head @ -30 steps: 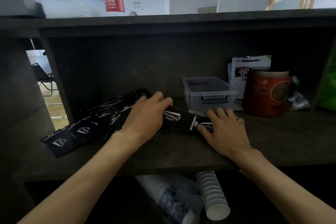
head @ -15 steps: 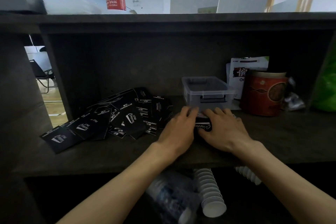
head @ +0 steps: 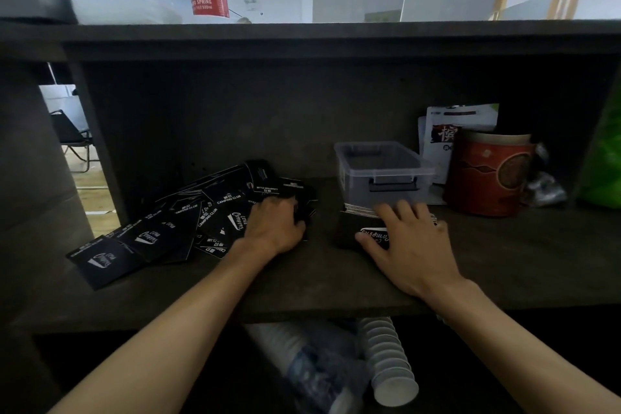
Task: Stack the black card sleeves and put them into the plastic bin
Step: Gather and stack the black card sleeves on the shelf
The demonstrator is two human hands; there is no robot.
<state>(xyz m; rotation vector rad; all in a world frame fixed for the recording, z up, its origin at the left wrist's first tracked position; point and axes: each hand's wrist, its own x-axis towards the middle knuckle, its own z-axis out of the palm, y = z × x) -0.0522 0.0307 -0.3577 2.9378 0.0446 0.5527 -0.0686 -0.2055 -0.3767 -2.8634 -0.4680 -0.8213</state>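
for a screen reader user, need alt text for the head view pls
On a dark shelf, the right hand rests on a small stack of black card sleeves before a clear plastic bin; the left hand reaches into the scattered sleeves.

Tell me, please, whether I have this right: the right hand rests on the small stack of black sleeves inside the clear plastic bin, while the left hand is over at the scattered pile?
Not quite. In the head view the small stack of black sleeves lies on the shelf just in front of the clear plastic bin, not inside it. The right hand does rest on it, and the left hand is at the scattered pile.
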